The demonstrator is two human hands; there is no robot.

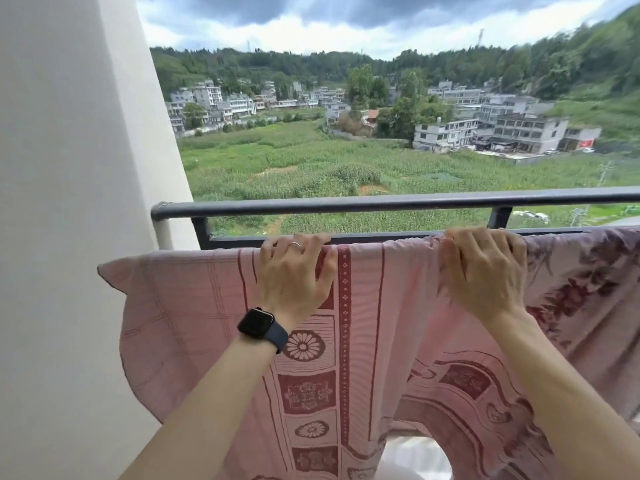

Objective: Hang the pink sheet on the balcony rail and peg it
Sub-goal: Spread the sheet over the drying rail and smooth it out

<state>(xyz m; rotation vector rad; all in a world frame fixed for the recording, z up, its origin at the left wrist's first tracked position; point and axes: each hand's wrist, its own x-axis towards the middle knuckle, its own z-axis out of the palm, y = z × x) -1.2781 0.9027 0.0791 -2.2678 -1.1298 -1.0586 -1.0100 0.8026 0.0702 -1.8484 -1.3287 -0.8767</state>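
We record left hand (294,271) (smartwatch (261,323) on wrist) and right hand (485,271), fingers curled, gripping the pink sheet (381,323) at its top edge, below the balcony rail (346,202).

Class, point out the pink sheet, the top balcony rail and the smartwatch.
pink sheet (367,306), head view: striped cloth beside red border
top balcony rail (346,204), head view: middle of the bar
smartwatch (256,323), head view: its black screen

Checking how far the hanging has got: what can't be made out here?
Head view.
Fingertips of left hand and right hand: hidden behind the sheet's top edge.
Whether it lies over the lower bar: hidden by the sheet.
Its right end and bottom: cut off by the frame.
Pegs: none in view.
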